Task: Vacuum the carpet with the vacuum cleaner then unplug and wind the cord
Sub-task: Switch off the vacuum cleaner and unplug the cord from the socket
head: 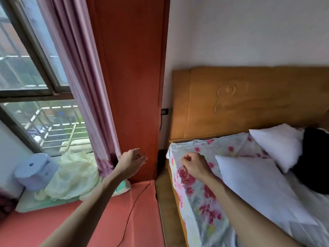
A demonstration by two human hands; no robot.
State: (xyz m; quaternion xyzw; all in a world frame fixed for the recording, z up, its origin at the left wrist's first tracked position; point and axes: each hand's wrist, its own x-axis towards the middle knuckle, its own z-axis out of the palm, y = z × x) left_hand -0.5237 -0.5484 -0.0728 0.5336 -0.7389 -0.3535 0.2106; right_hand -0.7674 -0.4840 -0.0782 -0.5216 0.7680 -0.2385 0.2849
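Observation:
A thin black cord (135, 202) runs up across the red surface (99, 227) and along the edge of the red-brown cabinet (131, 68). It reaches a dark plug at the wall socket (164, 111), between the cabinet and the headboard. My left hand (132, 160) is stretched toward the cabinet's foot with relaxed fingers and holds nothing, just left of the cord. My right hand (193, 165) hovers over the corner of the floral sheet (197, 202) with its fingers curled; nothing shows in it. The vacuum cleaner is out of view.
A bed with a wooden headboard (249, 102) and white pillows (256, 191) fills the right. On the left are a window (35, 68), a pink curtain (80, 77), a pale cloth heap (73, 177) and a blue cylinder (35, 172). The gap by the socket is narrow.

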